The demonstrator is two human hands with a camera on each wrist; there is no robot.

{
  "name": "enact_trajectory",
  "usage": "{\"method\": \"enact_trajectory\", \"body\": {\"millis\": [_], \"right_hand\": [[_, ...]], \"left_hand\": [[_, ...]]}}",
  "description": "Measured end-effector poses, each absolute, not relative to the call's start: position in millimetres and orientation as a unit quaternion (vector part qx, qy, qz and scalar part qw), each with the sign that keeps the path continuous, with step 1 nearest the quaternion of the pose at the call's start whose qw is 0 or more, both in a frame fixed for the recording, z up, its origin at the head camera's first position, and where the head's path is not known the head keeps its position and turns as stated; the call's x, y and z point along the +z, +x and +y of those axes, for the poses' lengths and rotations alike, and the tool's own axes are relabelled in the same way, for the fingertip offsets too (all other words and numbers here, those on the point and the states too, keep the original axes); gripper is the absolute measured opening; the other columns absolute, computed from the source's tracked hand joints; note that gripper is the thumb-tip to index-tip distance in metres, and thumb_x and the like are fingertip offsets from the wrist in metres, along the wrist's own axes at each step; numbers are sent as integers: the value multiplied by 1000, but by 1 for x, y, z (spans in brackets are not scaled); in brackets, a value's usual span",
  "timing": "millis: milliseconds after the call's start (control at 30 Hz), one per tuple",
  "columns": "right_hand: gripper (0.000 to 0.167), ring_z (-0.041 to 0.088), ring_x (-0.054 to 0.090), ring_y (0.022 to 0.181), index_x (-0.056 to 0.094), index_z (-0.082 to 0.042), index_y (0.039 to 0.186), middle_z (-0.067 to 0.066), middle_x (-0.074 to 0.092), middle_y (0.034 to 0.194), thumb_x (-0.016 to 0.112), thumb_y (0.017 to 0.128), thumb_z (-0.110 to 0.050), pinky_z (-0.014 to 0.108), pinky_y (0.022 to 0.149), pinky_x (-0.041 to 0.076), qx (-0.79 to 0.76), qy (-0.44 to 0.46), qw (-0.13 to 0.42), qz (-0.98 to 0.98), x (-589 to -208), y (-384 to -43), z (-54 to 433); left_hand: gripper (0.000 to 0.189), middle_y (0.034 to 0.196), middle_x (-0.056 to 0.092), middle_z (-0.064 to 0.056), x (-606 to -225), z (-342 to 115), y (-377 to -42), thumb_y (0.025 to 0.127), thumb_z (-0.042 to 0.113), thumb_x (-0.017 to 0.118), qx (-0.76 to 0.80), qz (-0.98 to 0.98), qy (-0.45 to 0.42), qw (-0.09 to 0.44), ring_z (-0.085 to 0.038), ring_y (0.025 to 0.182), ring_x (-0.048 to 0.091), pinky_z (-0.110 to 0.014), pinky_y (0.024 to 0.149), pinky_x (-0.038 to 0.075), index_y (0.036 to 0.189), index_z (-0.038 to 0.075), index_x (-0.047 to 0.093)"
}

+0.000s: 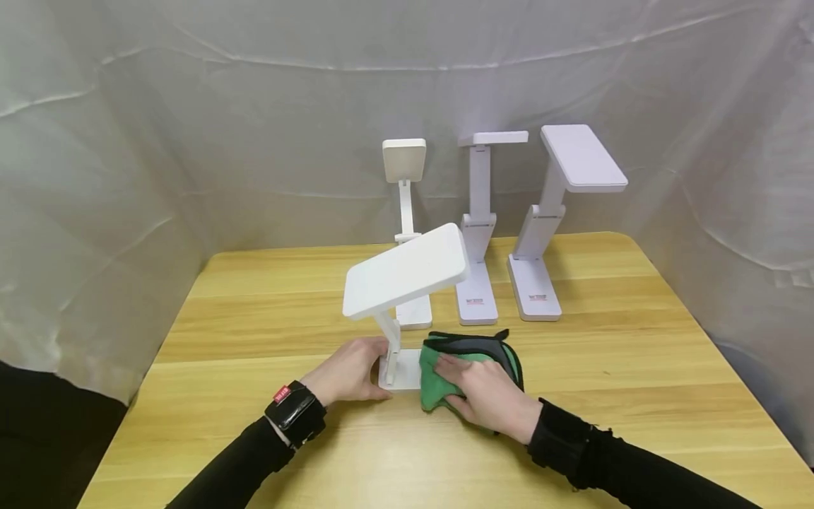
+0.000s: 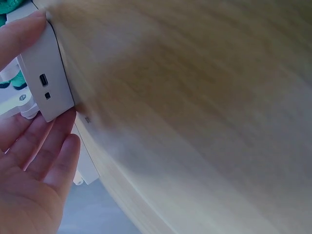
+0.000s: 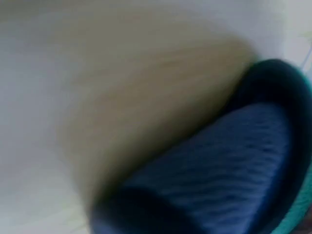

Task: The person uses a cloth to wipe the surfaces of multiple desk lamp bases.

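Observation:
A white folding desk lamp (image 1: 407,272) stands near the middle of the table, its panel tilted above its base. My left hand (image 1: 352,369) grips the left end of that base (image 2: 45,73), thumb on one side and fingers on the other; two small ports show on the end face in the left wrist view. In my right hand (image 1: 490,392) is a green and grey cleaning cloth (image 1: 439,382) with black edging, pressed against the right part of the base. Folded grey cloth (image 3: 219,170) fills the lower right of the right wrist view, which is blurred and does not show the fingers.
Behind stand three more white desk lamps: one partly hidden by the front lamp (image 1: 405,161), one in the middle (image 1: 478,293) and one at the right (image 1: 535,286). Wood-grain table (image 1: 636,367) extends around them. A pale sheet (image 1: 286,141) hangs behind and at the sides.

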State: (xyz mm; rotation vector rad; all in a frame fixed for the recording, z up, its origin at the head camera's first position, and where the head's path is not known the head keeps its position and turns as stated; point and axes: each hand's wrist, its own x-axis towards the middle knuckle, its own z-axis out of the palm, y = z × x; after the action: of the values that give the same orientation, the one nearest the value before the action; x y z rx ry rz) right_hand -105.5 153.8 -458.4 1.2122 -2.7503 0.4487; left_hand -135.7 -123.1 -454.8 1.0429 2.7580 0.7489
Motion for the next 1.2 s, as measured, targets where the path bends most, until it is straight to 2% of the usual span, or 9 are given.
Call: {"method": "enact_trajectory", "body": {"millis": [100,200,267,500,667,767,1000,1100,1200], "right_hand": [[57,30,75,100,65,2,130,25,65,133,82,84,-26,36,74,64,172,367,56,-912,-461,-107,157],[63,33,70,114,61,4,133,26,63,135,83,83,-28,41,83,63,200,339,45,-918,-461,-108,157],[65,34,69,116,59,4,135,27,61,137,84,82,-25,43,87,62,224,318,29,-921,-461,-107,157],[63,27,76,95,58,3,137,27,60,138,83,82,-15,35,79,63,275,266,3,-924,-461,-99,161],[59,16,75,81,62,4,133,25,71,122,84,80,-11,21,69,60,291,252,23,-923,-464,-94,168],[63,12,74,78,60,6,134,26,72,117,85,79,-12,16,65,55,326,230,6,-917,-464,-94,170],[85,23,74,106,47,7,145,20,70,127,88,77,-25,27,82,62,419,161,-64,-891,-464,-112,167],[84,27,72,110,47,7,145,21,69,129,88,77,-22,30,85,62,433,144,-86,-885,-463,-113,168],[74,22,74,102,53,6,141,20,71,124,87,78,-14,24,79,61,419,134,-77,-895,-464,-106,171]], "left_hand": [[51,94,70,1,-455,-123,-136,65,23,95,246,906,341,49,-8,75,60,-15,68,54,103,8,66],[49,93,69,2,-455,-123,-136,64,24,95,243,907,341,45,-8,75,59,-16,68,53,100,9,65],[48,91,68,3,-455,-123,-136,64,24,95,242,907,341,44,-9,74,58,-16,67,53,99,10,64],[52,94,69,2,-455,-125,-136,64,24,95,238,910,337,39,-9,76,59,-17,68,54,104,8,66],[52,91,67,2,-455,-126,-135,64,26,95,238,911,335,41,-8,72,57,-15,65,51,102,7,66],[52,92,67,2,-455,-126,-134,64,26,95,240,909,337,44,-8,72,56,-15,64,51,103,7,66],[55,98,71,-2,-453,-125,-137,64,24,95,238,909,341,34,-10,79,62,-17,72,56,107,6,67],[54,95,71,-1,-453,-124,-136,63,25,95,236,911,338,32,-9,76,61,-16,68,55,105,6,67],[52,93,70,1,-455,-124,-135,63,26,95,233,912,335,26,-7,74,59,-14,66,53,102,7,67]]}}
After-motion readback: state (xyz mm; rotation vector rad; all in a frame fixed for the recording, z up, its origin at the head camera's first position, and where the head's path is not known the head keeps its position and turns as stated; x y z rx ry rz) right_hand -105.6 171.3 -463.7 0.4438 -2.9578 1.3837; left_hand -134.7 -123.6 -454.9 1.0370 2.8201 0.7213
